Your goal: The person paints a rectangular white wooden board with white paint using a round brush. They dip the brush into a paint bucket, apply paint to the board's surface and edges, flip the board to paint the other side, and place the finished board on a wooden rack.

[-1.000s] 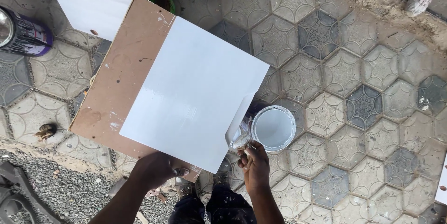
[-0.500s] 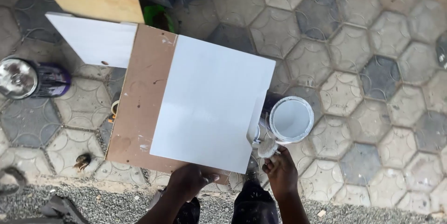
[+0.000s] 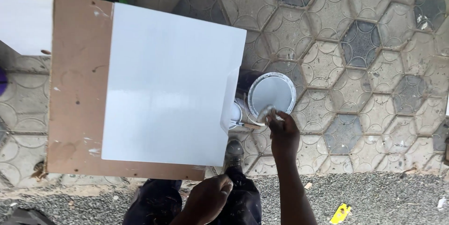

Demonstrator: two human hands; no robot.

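Hidden and cut-off items, head view

White board [image 3: 25, 24]: cut by left edge. Small tin [image 3: 236, 113]: mostly behind white panel [image 3: 168, 85]. Tool in right hand [image 3: 283, 134]: blurred, kind unclear. Yellow scrap [image 3: 340, 213]: too small to identify.

right hand [image 3: 284, 134] now over paint can [image 3: 271, 93] rim, left hand [image 3: 209, 198] off board [image 3: 80, 85]

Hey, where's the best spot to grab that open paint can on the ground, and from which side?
Probably by the outer wall of the paint can, from the right over bare paving: its open top holds wet paint, and the white board crowds its left.
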